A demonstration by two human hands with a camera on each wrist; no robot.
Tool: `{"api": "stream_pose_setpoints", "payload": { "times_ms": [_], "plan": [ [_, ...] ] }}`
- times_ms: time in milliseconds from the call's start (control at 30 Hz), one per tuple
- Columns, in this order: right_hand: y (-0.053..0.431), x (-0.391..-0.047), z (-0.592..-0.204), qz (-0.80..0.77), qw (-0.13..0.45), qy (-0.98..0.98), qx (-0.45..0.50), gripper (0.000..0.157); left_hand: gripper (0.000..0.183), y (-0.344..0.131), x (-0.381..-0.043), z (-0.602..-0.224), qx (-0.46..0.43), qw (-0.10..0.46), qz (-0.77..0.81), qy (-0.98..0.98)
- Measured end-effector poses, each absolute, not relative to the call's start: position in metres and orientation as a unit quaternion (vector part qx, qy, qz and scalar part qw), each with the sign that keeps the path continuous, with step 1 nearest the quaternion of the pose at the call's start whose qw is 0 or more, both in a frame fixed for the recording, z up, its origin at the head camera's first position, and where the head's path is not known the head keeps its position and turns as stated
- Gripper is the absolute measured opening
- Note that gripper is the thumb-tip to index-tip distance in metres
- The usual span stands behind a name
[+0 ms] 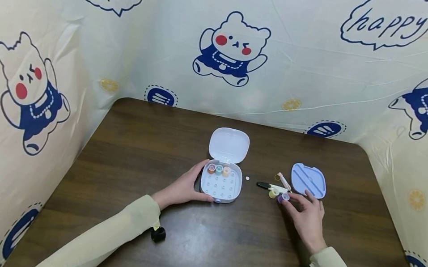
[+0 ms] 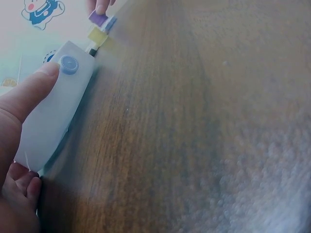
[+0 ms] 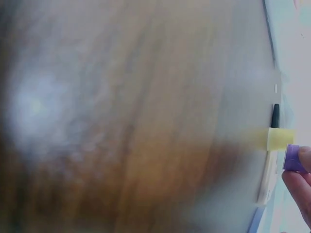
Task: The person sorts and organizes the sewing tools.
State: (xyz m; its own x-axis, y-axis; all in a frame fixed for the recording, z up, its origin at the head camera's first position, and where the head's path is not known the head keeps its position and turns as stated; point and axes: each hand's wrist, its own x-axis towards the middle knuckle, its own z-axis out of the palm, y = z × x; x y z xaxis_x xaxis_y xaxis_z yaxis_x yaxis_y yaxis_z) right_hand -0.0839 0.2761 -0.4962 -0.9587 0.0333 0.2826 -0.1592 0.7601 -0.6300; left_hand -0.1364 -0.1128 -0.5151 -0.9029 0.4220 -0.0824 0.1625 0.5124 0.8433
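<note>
My left hand [image 1: 186, 186] grips the left side of a small white box [image 1: 219, 199], thumb at its front near a round blue catch [image 2: 69, 64]. The box's hinged lid [image 1: 229, 144] stands open at the back. Inside, short pegs fill the tray, and an orange-brown spool [image 1: 211, 169], a teal spool [image 1: 219, 170] and a peach spool [image 1: 226, 171] sit in the back row. My right hand [image 1: 308, 218] pinches a small purple spool [image 3: 292, 158] between thumb and fingers, right of the box. Beside it is a yellow spool [image 1: 273, 193].
Behind the spools lie a black-and-white slim tool [image 1: 272, 186] and a pale pink rod-like item [image 1: 283, 180]. A blue-lilac slotted tray [image 1: 308, 180] lies beyond my right hand. A tiny white piece [image 1: 247, 178] is right of the box. A printed curtain [image 1: 160, 45] surrounds the wooden table [image 1: 149, 134].
</note>
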Motion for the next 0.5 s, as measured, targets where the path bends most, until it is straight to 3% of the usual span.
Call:
{"api": "stream_pose_setpoints", "payload": {
  "times_ms": [233,500],
  "plan": [
    [0.273,-0.084,-0.491,0.355,0.147,-0.923,0.039,0.024,0.125,-0.113,-0.136,-0.515,0.169,0.142,0.461,0.859],
    [0.266,-0.089,-0.479,0.362,0.116,-0.925,0.027,0.027,0.125,-0.113,-0.136,-0.515,0.173,0.137,0.467,0.856]
  ]
}}
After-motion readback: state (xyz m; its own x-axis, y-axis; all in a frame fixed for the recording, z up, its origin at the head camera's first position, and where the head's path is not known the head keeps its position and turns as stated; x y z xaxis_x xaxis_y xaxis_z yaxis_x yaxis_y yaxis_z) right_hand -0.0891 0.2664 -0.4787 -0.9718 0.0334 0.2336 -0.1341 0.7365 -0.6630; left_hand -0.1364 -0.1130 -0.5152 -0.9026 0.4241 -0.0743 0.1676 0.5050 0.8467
